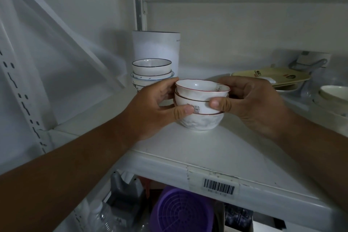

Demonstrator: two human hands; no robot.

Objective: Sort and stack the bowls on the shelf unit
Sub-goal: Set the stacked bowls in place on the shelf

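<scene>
A stack of three white bowls with thin red rims [200, 107] stands on the white shelf [216, 149], near its middle. My left hand [154, 107] grips the stack from the left, thumb on the lower bowls. My right hand [252, 103] holds it from the right, thumb on the middle bowl. Behind and to the left stands a second stack of white bowls with dark and blue rims [152, 73], partly hidden by my left hand.
A tall white cylinder [156, 47] stands behind the dark-rimmed stack. Yellowish plates [271, 78] and a cream dish [334, 93] lie at the right of the shelf. Below the shelf sit a purple basket [183, 211] and a grey object [124, 194]. A perforated upright [20, 100] runs at left.
</scene>
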